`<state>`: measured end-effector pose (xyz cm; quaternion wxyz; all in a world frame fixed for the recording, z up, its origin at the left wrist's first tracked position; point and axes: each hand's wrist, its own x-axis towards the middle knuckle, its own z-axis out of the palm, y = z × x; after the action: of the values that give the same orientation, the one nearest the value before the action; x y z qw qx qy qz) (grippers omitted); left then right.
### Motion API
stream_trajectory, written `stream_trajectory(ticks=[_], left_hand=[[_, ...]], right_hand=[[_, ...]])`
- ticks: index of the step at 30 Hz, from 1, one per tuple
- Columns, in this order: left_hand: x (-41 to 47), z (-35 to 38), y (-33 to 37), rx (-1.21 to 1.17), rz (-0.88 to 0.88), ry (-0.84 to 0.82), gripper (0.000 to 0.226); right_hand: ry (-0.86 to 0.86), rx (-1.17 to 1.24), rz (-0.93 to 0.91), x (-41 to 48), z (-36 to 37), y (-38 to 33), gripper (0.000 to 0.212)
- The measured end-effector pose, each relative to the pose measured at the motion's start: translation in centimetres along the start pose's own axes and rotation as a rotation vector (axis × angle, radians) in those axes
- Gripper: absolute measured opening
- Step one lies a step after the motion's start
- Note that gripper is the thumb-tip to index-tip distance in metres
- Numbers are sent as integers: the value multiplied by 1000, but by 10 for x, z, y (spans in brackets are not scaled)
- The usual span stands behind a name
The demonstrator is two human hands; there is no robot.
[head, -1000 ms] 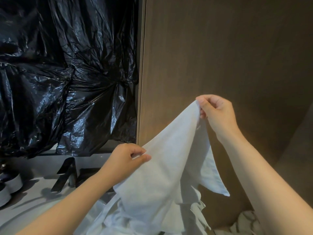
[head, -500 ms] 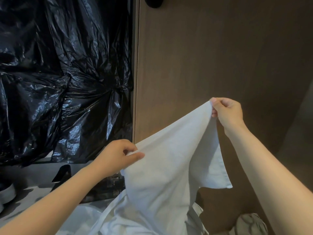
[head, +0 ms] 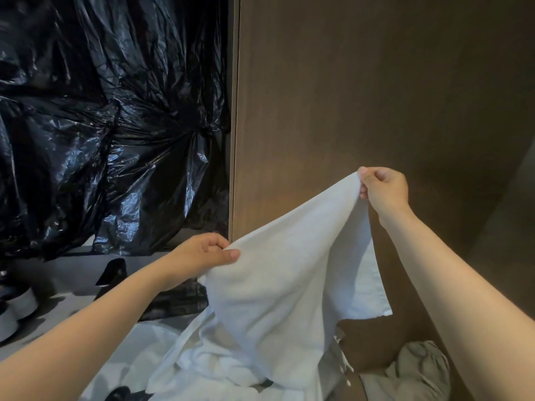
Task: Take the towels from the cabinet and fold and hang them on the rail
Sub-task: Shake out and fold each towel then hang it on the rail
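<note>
Both hands (head: 292, 224) pinch a white towel (head: 289, 285) — seemingly by its edge.

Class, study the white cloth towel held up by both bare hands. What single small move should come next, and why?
Probably raise the left hand level with the right hand and draw them apart. The white cloth towel hangs slanted, its right corner pinched higher, its lower part bunched on the white heap below; a level, taut edge would suit folding.

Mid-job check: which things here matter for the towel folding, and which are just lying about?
Job: white towel, pinched by left hand and right hand; white cloth heap beneath.
Lying about: black plastic sheeting, round containers, grey-green cloth, wooden panel.
</note>
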<state>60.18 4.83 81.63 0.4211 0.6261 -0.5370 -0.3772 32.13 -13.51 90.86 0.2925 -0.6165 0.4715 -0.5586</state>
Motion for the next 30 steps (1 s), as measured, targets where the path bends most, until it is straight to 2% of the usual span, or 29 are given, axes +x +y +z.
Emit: stream_trajectory(ticks=[4, 7, 9, 12, 16, 22, 26, 30], left_hand=[[-6, -8, -14, -86, -108, -71, 56], [-11, -16, -22, -84, -191, -147, 40], [-13, -19, -23, -19, -207, -133, 32], [-14, -18, -24, 212, -117, 6, 29], [-20, -28, -29, 118, -31, 5, 25], [-18, -33, -38, 375, 179, 125, 18], [-13, -35, -43, 428, 143, 84, 20], [-9, -43, -45, 680, 47, -5, 22]], right_hand=[[-9, -8, 55, 0, 8, 18, 24], [-20, -33, 55, 0, 15, 24, 30], [-34, -43, 49, -1, 21, 25, 30], [-46, -39, 40, -1, 28, 25, 29], [-39, -49, 35, 3, 31, 25, 31], [-56, -42, 35, 4, 31, 27, 28], [-54, -49, 32, 5, 31, 29, 27], [-47, -54, 38, 5, 31, 31, 27]])
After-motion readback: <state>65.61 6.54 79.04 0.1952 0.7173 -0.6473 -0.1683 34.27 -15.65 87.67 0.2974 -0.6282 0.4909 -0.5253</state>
